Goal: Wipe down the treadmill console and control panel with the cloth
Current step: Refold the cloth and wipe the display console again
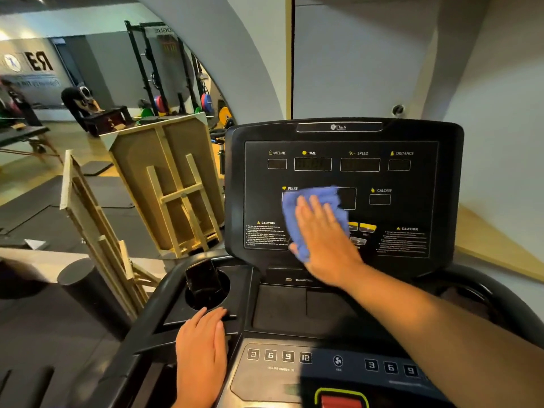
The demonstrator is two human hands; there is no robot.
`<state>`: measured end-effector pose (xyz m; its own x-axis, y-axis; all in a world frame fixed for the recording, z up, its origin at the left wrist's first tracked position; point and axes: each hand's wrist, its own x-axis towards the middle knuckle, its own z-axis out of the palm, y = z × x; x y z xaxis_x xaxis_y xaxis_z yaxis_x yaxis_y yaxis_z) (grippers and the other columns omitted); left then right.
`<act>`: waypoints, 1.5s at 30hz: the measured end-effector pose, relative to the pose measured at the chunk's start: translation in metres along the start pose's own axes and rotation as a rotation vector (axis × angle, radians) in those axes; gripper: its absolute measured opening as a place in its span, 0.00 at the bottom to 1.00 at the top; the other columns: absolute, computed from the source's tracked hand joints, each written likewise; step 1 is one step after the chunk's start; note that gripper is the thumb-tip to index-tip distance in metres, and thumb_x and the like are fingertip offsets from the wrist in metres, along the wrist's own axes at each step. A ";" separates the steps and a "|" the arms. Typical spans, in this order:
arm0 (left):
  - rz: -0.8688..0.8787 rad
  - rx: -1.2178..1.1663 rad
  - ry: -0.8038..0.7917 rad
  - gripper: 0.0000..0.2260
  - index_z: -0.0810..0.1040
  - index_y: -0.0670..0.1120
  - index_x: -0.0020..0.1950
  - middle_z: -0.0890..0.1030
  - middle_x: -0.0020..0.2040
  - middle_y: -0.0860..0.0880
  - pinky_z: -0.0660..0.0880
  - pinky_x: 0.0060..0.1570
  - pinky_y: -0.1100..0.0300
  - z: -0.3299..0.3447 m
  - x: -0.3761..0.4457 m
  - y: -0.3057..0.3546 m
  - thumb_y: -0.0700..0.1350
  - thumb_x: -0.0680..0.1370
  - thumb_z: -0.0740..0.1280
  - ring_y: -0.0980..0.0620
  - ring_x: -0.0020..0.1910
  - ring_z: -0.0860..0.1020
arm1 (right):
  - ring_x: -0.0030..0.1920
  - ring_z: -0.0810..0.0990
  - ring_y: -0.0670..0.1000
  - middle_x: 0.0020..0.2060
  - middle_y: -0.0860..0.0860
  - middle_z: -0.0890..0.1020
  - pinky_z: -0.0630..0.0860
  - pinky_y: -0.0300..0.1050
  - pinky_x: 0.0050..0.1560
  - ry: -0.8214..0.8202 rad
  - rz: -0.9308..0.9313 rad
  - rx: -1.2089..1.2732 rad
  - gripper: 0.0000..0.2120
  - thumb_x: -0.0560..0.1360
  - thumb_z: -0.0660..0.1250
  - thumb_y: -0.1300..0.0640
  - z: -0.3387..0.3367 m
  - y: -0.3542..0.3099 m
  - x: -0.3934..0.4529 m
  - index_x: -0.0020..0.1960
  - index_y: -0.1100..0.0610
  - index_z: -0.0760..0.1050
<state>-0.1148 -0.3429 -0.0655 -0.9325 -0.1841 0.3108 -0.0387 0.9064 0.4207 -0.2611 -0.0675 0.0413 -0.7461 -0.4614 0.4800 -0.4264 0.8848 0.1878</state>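
The black treadmill console (pixel 341 160) stands upright in front of me, with display windows labelled incline, time, speed and distance. My right hand (pixel 323 240) presses a blue cloth (pixel 297 219) flat against the console's middle, below the pulse window, fingers spread over the cloth. It hides some of the yellow buttons (pixel 367 228). My left hand (pixel 203 351) rests palm down on the left handrail beside the lower control panel (pixel 279 356) with its numbered keys. That hand holds nothing.
A dark phone (pixel 203 279) stands in the left cup holder. A red stop button (pixel 341 400) sits at the bottom. Wooden folded frames (pixel 173 184) lean left of the treadmill. A mirror beyond them shows racks and weight plates. A white wall is behind the console.
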 end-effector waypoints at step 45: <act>0.114 0.121 -0.039 0.25 0.82 0.51 0.59 0.83 0.59 0.53 0.73 0.64 0.46 0.000 0.013 -0.011 0.54 0.81 0.46 0.50 0.61 0.79 | 0.81 0.46 0.53 0.81 0.54 0.50 0.45 0.52 0.79 -0.167 -0.255 -0.079 0.38 0.81 0.57 0.40 -0.008 0.116 -0.083 0.81 0.60 0.49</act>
<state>-0.1263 -0.3554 -0.0663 -0.9466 -0.0648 0.3159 0.0273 0.9600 0.2786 -0.2446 0.0739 0.0298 -0.6967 -0.6674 0.2631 -0.5742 0.7386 0.3531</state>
